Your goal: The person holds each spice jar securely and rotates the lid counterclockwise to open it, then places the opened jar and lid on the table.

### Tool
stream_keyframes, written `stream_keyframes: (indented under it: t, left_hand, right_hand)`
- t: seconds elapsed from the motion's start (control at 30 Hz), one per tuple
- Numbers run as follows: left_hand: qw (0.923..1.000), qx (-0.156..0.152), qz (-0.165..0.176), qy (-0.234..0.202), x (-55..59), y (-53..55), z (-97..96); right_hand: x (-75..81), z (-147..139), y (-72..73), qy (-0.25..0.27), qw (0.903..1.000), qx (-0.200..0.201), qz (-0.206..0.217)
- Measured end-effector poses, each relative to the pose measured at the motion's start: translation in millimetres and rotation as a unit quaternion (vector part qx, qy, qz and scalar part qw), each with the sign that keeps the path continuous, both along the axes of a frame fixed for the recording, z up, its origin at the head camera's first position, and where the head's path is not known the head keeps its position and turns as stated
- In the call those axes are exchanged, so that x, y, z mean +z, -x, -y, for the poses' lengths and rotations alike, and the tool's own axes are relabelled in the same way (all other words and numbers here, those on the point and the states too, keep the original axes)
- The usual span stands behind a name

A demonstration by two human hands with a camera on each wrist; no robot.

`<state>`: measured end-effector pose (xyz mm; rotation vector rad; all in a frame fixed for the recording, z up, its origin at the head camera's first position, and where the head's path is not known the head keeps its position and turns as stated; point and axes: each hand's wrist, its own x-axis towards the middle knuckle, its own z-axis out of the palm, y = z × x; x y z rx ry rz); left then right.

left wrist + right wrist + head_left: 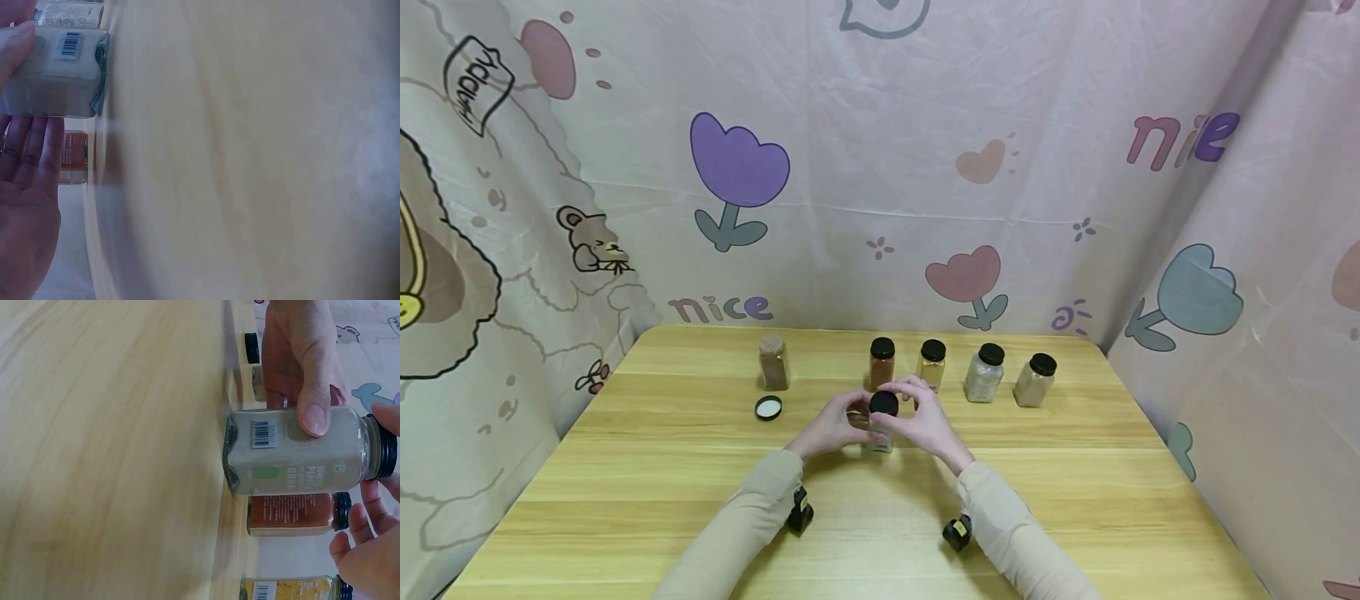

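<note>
A glass jar point(300, 453) labelled white pepper stands upright between my hands, its base right at the tabletop. My left hand point(835, 427) grips the jar's body from the left, thumb across the near face and fingers behind. From the other side, my right hand point(923, 415) holds the black lid point(385, 450) with its thumb and fingers around the rim. The lid sits on the jar's neck. In the left wrist view, the barcode side of the jar point(56, 78) shows above the left palm.
Behind stand jars of red-brown powder point(882, 365), yellow powder point(932, 363), whitish grains point(983, 377) and pale powder point(1034, 383), all black-capped. At left is a brown-filled jar point(773, 367) without a black cap; a loose black lid point(768, 407) lies upturned before it.
</note>
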<state>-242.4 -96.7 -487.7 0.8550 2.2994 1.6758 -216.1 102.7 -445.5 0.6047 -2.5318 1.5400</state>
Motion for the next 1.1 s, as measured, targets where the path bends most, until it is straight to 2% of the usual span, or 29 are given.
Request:
stream_keyframes:
  t: [0.17,0.5,0.77,0.93,1.1]
  left_hand:
    - [1.0000,0.003,-0.005,0.007,-0.8,0.9,0.1]
    - [0.9999,0.003,0.011,-0.005,-1.1,0.8,-1.1]
    - [0.9999,0.007,0.014,0.003,-1.2,0.4,-0.8]
    - [0.9999,0.007,0.012,0.007,-0.6,-0.1,-0.8]
    - [0.9999,0.008,0.013,0.005,-0.2,-0.1,-1.0]
  right_hand:
    - [-0.2,-0.2,0.0,-0.004,0.9999,0.013,-0.002]
    - [0.0,-2.0,0.1,0.013,0.9991,0.040,-0.007]
    - [-2.6,-6.8,0.2,0.034,0.9962,0.079,-0.011]
    - [-1.5,-8.5,-1.2,0.051,0.9928,0.108,0.004]
    - [-0.3,-7.2,-1.5,0.073,0.9899,0.110,0.051]
